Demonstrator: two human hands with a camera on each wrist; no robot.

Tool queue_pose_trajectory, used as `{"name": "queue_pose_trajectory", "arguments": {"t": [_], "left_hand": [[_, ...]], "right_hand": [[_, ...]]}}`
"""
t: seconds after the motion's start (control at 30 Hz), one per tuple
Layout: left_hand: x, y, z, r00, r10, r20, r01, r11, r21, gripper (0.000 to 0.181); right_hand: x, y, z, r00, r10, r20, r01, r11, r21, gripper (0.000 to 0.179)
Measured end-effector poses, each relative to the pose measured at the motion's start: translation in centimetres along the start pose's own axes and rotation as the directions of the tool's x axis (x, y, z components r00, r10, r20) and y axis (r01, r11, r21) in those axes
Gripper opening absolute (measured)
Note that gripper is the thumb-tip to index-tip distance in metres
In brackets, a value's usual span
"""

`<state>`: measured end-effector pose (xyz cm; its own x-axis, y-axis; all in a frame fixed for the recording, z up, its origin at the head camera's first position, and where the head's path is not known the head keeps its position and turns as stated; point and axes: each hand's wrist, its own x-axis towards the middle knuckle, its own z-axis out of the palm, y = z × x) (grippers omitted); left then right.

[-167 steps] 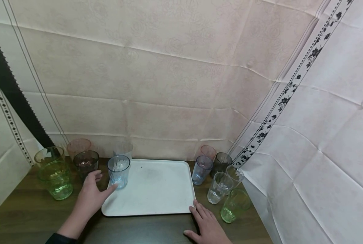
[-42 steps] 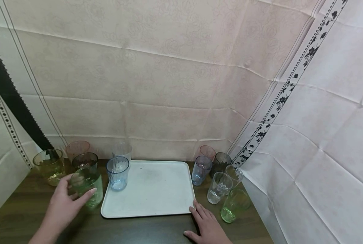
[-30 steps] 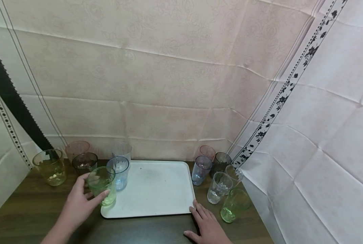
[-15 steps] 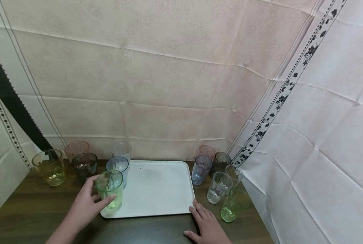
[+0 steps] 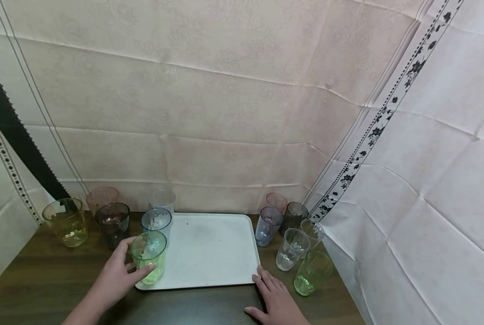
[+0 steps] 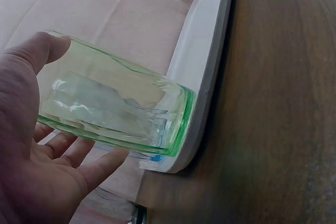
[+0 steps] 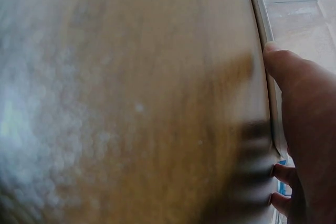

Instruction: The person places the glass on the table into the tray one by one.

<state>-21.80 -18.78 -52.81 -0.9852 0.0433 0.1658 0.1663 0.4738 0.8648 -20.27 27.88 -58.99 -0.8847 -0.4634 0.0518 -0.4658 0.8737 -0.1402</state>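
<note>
Standing near the person, clock-face with 12 as the far side. Right hand [image 5: 274,298] first: holding nothing, fingers straight, resting by the near corner of the white tray [image 5: 213,253] at the tray's 4 o'clock. Left hand [image 5: 118,273]: grasping the green glass [image 5: 149,255], thumb on one side, fingers round the other.

Key relation: green glass sits at 2 o'clock from the left palm, at the tray's near-left corner (about 8 o'clock). Long axis roughly upright, mouth up. Base over or on the tray; contact cannot be told. Left hand is the nearer; right hand lies well apart, between 3 and 4 o'clock from the glass.

Obstacle (judgement): blue glass [image 5: 166,228] on the tray, just past the green one at 12 to 1 o'clock; the two overlap in the head view, gap not readable. Little room that way, I judge.

On the tabletop [image 5: 193,309], right cluster from 2 o'clock of the right hand outward: second green glass [image 5: 307,277], two clear tumblers [image 5: 291,253], another blue, a smoky one, a pink one. Left group, 10 to 12 o'clock from the left hand: amber glass [image 5: 71,230], dark glass [image 5: 114,228], pink glass [image 5: 100,197]. Clear glass [image 5: 163,197] beyond the blue one. Farthest: creased patterned cloth [image 5: 225,113].
</note>
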Motion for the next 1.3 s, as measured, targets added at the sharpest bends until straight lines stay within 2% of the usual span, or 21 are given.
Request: {"name": "queue_pose_trajectory", "arguments": {"t": [0.17, 0.53, 0.77, 0.9, 1.0, 1.13, 1.23, 1.3], "left_hand": [[0.1, -0.4, 0.0, 1.0, -0.012, 0.01, 0.012, 1.0, 0.005, 0.101], [0.5, -1.2, 0.1, 1.0, 0.012, 0.016, -0.012, 1.0, 0.004, 0.102], [0.5, -1.3, -0.4, 0.998, 0.032, 0.047, -0.035, 0.998, 0.057, 0.107], [0.4, -1.8, -0.9, 0.996, 0.036, 0.082, -0.046, 0.99, 0.134, 0.114], [0.6, -2.8, -1.1, 0.993, 0.055, 0.106, -0.081, 0.965, 0.251, 0.118], [0.8, -4.2, -0.9, 0.985, 0.074, 0.154, -0.131, 0.906, 0.404, 0.127], [1.0, -5.1, -0.6, 0.981, 0.07, 0.182, -0.149, 0.87, 0.47, 0.134], [1.1, -5.6, -0.4, 0.979, 0.071, 0.192, -0.159, 0.856, 0.492, 0.136]], "right_hand": [[0.0, 0.0, 0.1, 1.0, 0.003, -0.003, -0.003, 1.0, 0.003, 0.092], [0.0, 0.2, 0.2, 1.0, -0.007, -0.013, 0.006, 1.0, -0.018, 0.092], [0.0, 0.2, 0.3, 1.0, -0.012, -0.028, 0.011, 1.0, -0.025, 0.091], [0.0, 0.2, 0.4, 0.999, -0.012, -0.038, 0.011, 1.0, -0.025, 0.092], [0.0, 0.2, 0.4, 0.999, -0.012, -0.044, 0.011, 1.0, -0.025, 0.092], [0.0, 0.1, 0.4, 0.999, -0.003, -0.038, 0.003, 1.0, -0.012, 0.092], [0.0, 0.1, 0.6, 1.0, 0.002, -0.029, -0.003, 1.0, -0.005, 0.092], [0.0, 0.2, 0.7, 0.999, -0.003, -0.032, 0.003, 1.0, -0.009, 0.092]]}}
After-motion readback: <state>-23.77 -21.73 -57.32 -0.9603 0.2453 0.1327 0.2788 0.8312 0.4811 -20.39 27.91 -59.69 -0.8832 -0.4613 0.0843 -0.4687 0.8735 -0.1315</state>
